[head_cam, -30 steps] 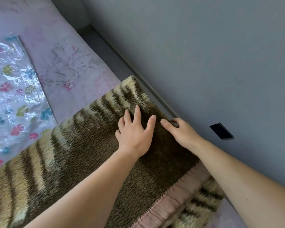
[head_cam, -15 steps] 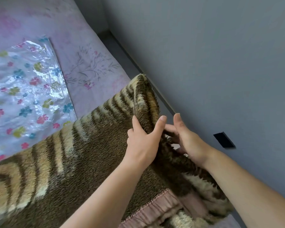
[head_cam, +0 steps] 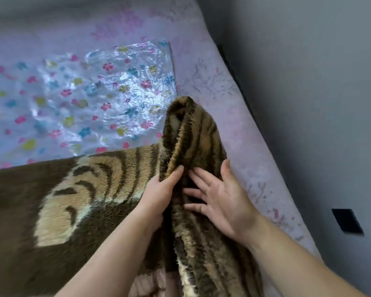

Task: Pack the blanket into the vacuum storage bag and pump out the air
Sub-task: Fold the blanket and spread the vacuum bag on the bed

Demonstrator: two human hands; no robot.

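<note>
Left hand [head_cam: 161, 195] pinches blanket [head_cam: 194, 133] ridge pointing away; right hand [head_cam: 222, 200] spread, perhaps touching.

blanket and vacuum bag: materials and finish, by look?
The blanket looks like plush synthetic fleece, matte: long fuzzy pile stands off the raised fold. The vacuum storage bag is probably thin clear plastic film, glossy: crinkles, bright glare patches, printed flowers.
</note>
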